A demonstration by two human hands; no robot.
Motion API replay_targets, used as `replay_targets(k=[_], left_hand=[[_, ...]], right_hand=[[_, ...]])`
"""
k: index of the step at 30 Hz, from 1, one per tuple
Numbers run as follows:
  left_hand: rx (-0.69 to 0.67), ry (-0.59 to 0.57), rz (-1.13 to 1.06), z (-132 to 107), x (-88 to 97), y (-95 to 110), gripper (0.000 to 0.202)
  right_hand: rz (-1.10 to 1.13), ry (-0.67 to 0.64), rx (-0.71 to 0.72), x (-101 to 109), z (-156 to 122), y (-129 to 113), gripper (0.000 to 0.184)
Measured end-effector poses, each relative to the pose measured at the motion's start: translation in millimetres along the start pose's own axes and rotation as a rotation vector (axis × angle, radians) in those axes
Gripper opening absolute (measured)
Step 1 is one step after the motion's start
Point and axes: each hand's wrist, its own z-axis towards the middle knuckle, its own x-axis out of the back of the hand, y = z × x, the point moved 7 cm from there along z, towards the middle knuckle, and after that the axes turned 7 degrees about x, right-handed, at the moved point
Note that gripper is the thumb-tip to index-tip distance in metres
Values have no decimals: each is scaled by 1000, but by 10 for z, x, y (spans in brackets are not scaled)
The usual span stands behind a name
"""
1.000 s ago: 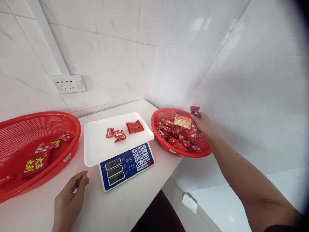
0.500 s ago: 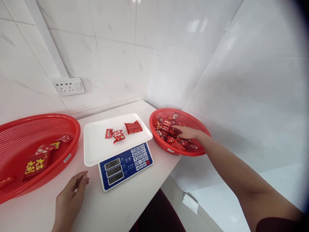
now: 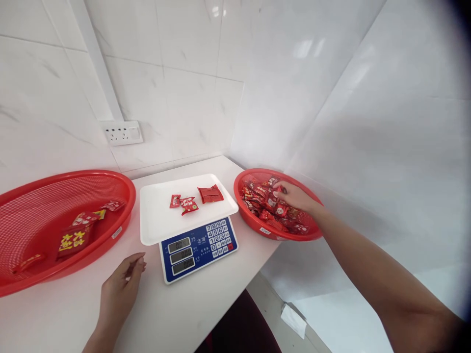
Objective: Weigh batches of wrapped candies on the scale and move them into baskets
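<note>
My right hand [image 3: 294, 196] reaches into the right red basket [image 3: 257, 229], thumb and fingers closed on a small red snack packet [image 3: 281, 189] just above the pile. Several shiny red packets [image 3: 274, 220] lie under and around it. My left hand [image 3: 123, 282] hovers or rests over the table by the scale's left corner, fingers curled against the thumb, with nothing seen in them. The scale [image 3: 200, 247] has a blue panel and a white tray [image 3: 158, 220]. Three red packets lie on that tray: a tiny one [image 3: 175, 201], a crinkled one [image 3: 189, 205] and a larger flat one [image 3: 211, 194].
At the left stands another red basket [image 3: 121, 215], holding several packets, among them a big red one with yellow characters [image 3: 73, 242]. A wall socket [image 3: 121, 133] sits above the white table [image 3: 206, 304]. White walls close off the back and right. White paper [image 3: 293, 321] lies on the floor.
My right hand has lifted slightly from the pile, and a packet now shows between its fingers. The view has shifted a little to the left. The tray's packets are the same.
</note>
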Motion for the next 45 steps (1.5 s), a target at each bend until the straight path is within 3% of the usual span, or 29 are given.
replay_targets(k=[2, 6, 10, 13, 17, 22, 26, 29, 31, 35, 39, 45], left_hand=[[-26, -1, -33, -19, -3, 32, 40], [-13, -12, -57, -41, -7, 42, 40], [1, -1, -77, -34, 22, 11, 40], [15, 13, -95, -27, 49, -4, 40], [1, 11, -105, -34, 53, 29, 39], [-14, 7, -107, -39, 40, 44, 37], [-17, 10, -115, -43, 31, 35, 36], [-28, 3, -117, -48, 16, 29, 36], [-31, 1, -116, -49, 10, 21, 36], [-33, -4, -113, -47, 6, 14, 35], [-42, -5, -114, -48, 5, 30, 35], [-50, -1, -113, -45, 8, 32, 35]], right_hand=[[184, 53, 22, 8, 7, -263, 26], [520, -129, 121, -289, 7, -1049, 31], [535, -286, 305, -638, 52, -1743, 37], [447, -255, 382, -804, 168, -2007, 42], [471, -160, 355, -860, 315, -2167, 49], [550, -201, 434, -911, 341, -2277, 61], [377, -172, 427, -1033, 404, -2106, 64], [267, -235, 318, -1164, 448, -1937, 65], [240, -296, 322, -1208, 415, -1937, 66], [179, -369, 429, -1212, 216, -2157, 69], [30, -318, 454, -1247, 4, -2470, 80], [14, -342, 620, -1512, -175, -2987, 74]])
